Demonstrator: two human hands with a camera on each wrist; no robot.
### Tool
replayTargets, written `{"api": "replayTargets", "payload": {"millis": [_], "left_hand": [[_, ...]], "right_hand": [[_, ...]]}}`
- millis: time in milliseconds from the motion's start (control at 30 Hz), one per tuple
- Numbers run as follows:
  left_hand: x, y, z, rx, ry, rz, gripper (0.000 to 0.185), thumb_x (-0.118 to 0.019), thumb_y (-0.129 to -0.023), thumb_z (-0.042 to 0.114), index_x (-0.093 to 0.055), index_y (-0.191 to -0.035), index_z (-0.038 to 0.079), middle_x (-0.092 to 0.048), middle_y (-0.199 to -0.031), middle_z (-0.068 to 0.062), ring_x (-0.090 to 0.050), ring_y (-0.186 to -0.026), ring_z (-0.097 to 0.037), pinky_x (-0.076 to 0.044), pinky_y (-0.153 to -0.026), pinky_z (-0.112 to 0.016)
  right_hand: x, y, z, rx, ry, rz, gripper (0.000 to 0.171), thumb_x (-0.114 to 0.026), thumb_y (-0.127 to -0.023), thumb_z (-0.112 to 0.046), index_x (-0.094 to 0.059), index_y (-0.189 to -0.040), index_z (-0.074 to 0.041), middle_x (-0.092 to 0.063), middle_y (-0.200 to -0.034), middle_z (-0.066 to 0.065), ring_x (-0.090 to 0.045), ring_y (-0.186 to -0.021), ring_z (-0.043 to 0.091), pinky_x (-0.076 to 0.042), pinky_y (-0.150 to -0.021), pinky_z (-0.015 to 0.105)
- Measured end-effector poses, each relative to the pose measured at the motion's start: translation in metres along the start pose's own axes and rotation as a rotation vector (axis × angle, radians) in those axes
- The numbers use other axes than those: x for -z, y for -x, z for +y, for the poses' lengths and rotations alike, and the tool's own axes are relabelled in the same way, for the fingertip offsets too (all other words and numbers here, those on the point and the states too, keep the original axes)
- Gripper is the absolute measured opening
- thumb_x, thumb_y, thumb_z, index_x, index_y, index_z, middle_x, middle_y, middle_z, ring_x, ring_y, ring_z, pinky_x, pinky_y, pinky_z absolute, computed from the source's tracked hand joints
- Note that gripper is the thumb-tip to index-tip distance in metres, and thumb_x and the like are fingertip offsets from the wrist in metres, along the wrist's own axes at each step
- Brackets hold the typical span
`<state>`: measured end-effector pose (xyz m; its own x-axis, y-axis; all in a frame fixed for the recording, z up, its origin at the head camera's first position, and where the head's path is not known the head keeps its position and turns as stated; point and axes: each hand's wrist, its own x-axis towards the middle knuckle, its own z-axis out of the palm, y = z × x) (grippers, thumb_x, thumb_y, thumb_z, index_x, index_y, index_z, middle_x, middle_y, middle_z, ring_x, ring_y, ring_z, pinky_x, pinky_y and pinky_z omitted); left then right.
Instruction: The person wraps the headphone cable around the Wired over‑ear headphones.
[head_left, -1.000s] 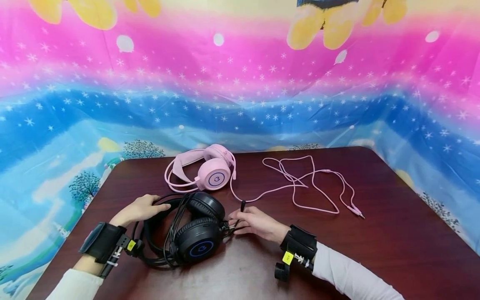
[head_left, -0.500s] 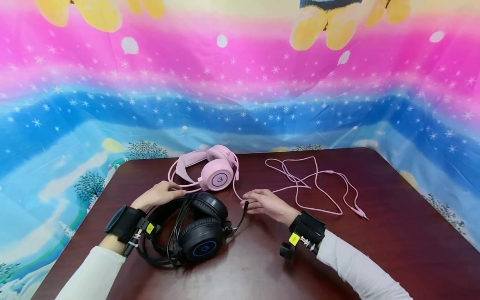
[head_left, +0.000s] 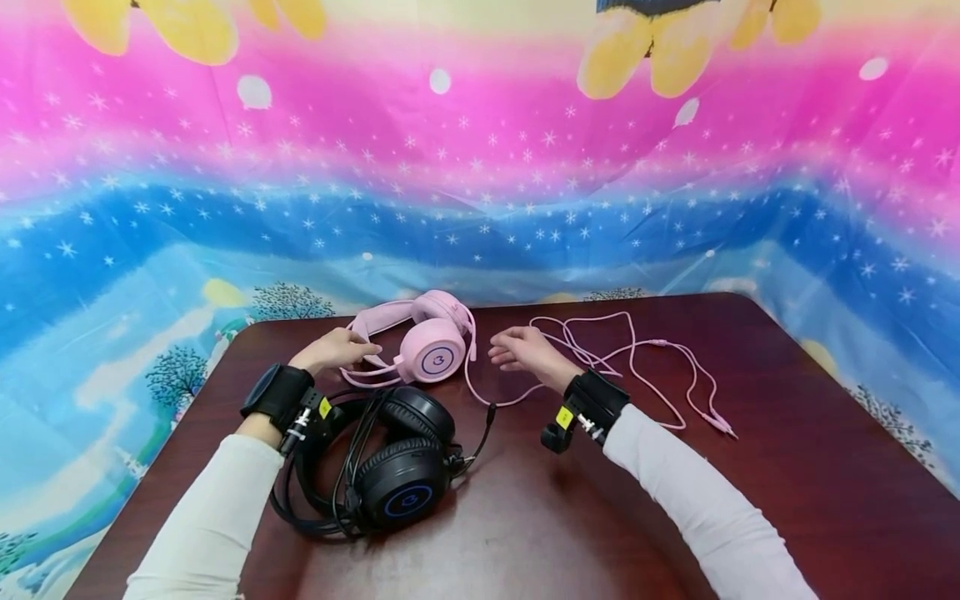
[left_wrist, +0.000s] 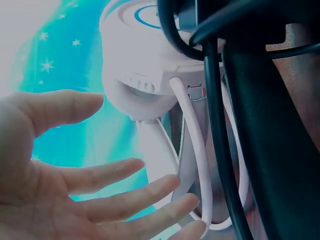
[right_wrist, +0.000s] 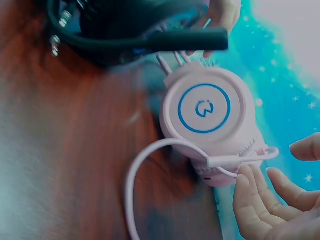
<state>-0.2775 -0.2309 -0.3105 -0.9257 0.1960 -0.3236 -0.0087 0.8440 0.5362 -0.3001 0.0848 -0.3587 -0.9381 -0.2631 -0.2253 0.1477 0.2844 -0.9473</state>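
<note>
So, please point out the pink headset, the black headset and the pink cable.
pink headset [head_left: 437, 358], head view, on the round ear cup.
black headset [head_left: 405, 493], head view, on the near ear cup.
pink cable [head_left: 633, 362], head view, on a loose loop.

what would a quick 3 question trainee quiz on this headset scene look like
1. True or false: the black headset lies farther from the person than the pink headset.
2. Which hand is at the pink headset's headband side: A left hand, B right hand?
3. Fill in: the loose pink cable lies on the dark ____.

Key: 1 false, the black one is nearer. 2 A. 3 table.
</note>
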Motion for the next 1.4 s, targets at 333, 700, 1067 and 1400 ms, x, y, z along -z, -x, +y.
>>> {"api": "replayTargets", "payload": {"millis": [333,700,1067,1400], "left_hand": [[0.006,-0.021,0.011,0.092,-0.008,0.047,0.073,-0.049,-0.111,0.033,-0.031,-0.158,-0.021,-0.042,-0.158,-0.045,-0.064,-0.111,-0.041,-0.058,-0.082,-0.039],[0.008,-0.151,-0.09,0.132,-0.012,-0.067,0.108,-0.059,-0.103,0.062,-0.013,-0.168,-0.012,-0.018,-0.173,-0.041,-0.045,-0.147,-0.063,-0.062,-0.1,-0.06],[-0.003,-0.176,-0.103,0.101,-0.021,-0.251,0.075,-0.058,-0.105,0.06,-0.056,-0.157,0.007,-0.027,-0.174,-0.033,-0.05,-0.15,-0.054,-0.061,-0.104,-0.053],[0.006,-0.122,-0.064,0.092,-0.059,-0.254,0.05,-0.054,-0.109,0.047,-0.079,-0.129,0.008,-0.039,-0.171,-0.027,-0.05,-0.151,-0.052,-0.056,-0.112,-0.057]], "right_hand": [[-0.002,-0.018,-0.009,-0.045,0.066,0.11,0.05,-0.051,-0.115,-0.02,-0.046,-0.152,0.012,-0.05,-0.157,0.033,-0.055,-0.143,0.045,-0.05,-0.123,0.05],[-0.012,-0.034,-0.014,-0.094,0.22,0.094,0.077,-0.05,-0.114,-0.041,-0.025,-0.167,0.008,-0.048,-0.158,0.027,-0.056,-0.124,0.036,-0.046,-0.121,0.047],[-0.036,-0.05,-0.002,-0.138,-0.006,-0.167,0.046,-0.044,-0.116,-0.043,-0.053,-0.123,0.002,-0.055,-0.113,0.01,-0.064,-0.113,0.03,-0.046,-0.126,0.056],[-0.045,-0.055,0.0,-0.165,-0.167,-0.194,0.065,-0.049,-0.114,-0.043,-0.041,-0.162,0.001,-0.052,-0.135,0.017,-0.061,-0.119,0.033,-0.054,-0.116,0.061]]}}
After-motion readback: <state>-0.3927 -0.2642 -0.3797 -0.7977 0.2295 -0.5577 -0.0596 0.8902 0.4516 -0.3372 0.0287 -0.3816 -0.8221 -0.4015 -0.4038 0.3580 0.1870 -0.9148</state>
